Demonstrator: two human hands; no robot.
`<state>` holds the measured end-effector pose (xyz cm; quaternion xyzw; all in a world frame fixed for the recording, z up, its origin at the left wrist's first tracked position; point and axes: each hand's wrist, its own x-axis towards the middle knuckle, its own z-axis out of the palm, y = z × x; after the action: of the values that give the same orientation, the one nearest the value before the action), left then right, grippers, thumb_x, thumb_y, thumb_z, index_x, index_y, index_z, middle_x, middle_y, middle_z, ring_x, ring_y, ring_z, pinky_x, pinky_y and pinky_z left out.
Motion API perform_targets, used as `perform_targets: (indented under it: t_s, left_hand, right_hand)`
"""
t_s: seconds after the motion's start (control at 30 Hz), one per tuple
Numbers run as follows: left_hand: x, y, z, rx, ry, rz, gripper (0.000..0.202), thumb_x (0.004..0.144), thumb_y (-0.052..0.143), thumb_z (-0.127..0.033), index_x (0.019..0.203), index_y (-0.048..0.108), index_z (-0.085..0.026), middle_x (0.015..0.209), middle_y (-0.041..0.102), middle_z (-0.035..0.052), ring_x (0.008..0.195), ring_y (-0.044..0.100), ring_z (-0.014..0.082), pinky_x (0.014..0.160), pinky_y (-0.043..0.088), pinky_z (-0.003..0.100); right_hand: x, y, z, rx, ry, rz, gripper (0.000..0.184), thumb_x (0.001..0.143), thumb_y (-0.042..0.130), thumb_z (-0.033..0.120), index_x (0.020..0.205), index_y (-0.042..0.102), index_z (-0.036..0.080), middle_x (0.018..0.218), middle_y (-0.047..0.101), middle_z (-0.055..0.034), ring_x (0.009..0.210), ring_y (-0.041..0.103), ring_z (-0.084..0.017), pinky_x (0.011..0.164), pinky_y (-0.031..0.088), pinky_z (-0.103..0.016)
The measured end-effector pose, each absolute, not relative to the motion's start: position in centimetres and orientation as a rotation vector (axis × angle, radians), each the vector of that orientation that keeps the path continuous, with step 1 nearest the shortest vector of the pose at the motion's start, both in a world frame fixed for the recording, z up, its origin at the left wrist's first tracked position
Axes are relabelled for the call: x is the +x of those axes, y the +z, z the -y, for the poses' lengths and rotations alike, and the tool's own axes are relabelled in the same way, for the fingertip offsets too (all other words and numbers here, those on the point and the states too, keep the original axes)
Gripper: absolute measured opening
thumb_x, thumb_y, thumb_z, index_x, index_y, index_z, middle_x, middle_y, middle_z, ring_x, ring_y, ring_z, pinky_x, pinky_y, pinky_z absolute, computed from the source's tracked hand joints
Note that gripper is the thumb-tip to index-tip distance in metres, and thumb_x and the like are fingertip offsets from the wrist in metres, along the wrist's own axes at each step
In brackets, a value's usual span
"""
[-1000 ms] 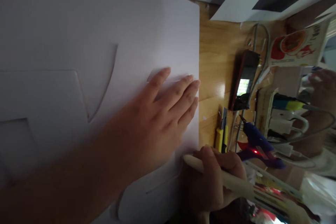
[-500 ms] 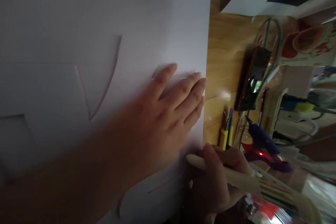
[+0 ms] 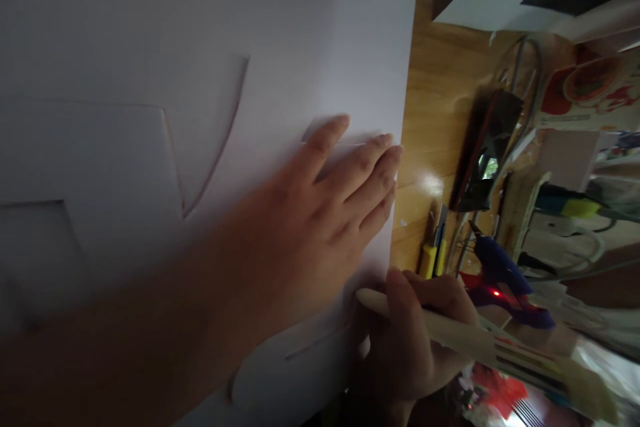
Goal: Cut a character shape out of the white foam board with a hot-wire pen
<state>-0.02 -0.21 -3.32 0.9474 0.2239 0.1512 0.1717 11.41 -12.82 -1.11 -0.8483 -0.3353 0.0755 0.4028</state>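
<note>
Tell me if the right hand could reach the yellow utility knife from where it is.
Probably yes: the right hand sits just below the yellow utility knife with bare wood between, but it is gripping a cream tool.

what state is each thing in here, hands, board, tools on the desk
left hand: flat, fingers spread, pressing on the board
right hand: closed around the cream tool
cream tool: held, tip at the board's edge
white board: lying flat, scored with cut lines
yellow utility knife: lying on the desk, untouched
blue glue gun: lying on the desk, red light on
</note>
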Motion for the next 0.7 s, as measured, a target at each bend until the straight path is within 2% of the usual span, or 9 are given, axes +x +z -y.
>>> perform_targets:
  t_s: [0.1, 0.17, 0.37, 0.57, 0.7]
  left_hand:
    - [-0.1, -3.3, 0.2, 2.717, 0.415, -0.624, 0.051, 0.101, 0.030, -0.026, 0.145, 0.041, -0.005, 0.156, 0.037, 0.0169, 0.144, 0.033, 0.0340, 0.118, 0.027, 0.058]
    - [-0.1, -3.3, 0.1, 2.722, 0.417, -0.621, 0.052, 0.101, 0.029, -0.026, 0.146, 0.040, -0.003, 0.156, 0.036, 0.0174, 0.144, 0.033, 0.0340, 0.118, 0.027, 0.058]
    - [0.0, -3.3, 0.1, 2.685, 0.447, -0.650, 0.051, 0.095, 0.046, -0.027, 0.145, 0.046, -0.016, 0.153, 0.043, 0.0092, 0.144, 0.034, 0.0320, 0.119, 0.027, 0.056]
    - [-0.1, -3.2, 0.2, 2.670, 0.447, -0.663, 0.051, 0.094, 0.048, -0.027, 0.143, 0.047, -0.014, 0.154, 0.042, 0.0110, 0.144, 0.035, 0.0312, 0.119, 0.026, 0.053]
    - [-0.1, -3.1, 0.1, 2.692, 0.448, -0.655, 0.050, 0.095, 0.046, -0.028, 0.143, 0.048, -0.014, 0.153, 0.043, 0.0111, 0.142, 0.037, 0.0312, 0.118, 0.028, 0.053]
  right_hand:
    - [11.5, -1.3, 13.0, -2.147, 0.185, 0.815, 0.030, 0.077, 0.074, 0.021, 0.060, 0.049, 0.020, 0.049, 0.043, 0.0090, 0.041, 0.040, -0.007, 0.037, 0.033, -0.020]
    - [11.5, -1.4, 13.1, -2.136, 0.166, 0.824, 0.030, 0.076, 0.074, 0.020, 0.059, 0.049, 0.020, 0.048, 0.041, 0.0095, 0.040, 0.038, -0.006, 0.037, 0.034, -0.020]
    - [11.5, -1.4, 12.8, -2.114, 0.156, 0.860, 0.031, 0.076, 0.072, 0.017, 0.057, 0.048, 0.019, 0.047, 0.042, 0.0089, 0.039, 0.039, -0.006, 0.037, 0.033, -0.019]
    - [11.5, -1.5, 13.1, -2.097, 0.176, 0.859, 0.033, 0.078, 0.072, 0.018, 0.058, 0.047, 0.020, 0.049, 0.040, 0.0089, 0.042, 0.039, -0.006, 0.040, 0.033, -0.020]
    - [11.5, -1.8, 14.0, -2.147, 0.229, 0.769, 0.033, 0.082, 0.070, 0.023, 0.060, 0.045, 0.020, 0.051, 0.044, 0.0081, 0.044, 0.040, -0.007, 0.042, 0.034, -0.023]
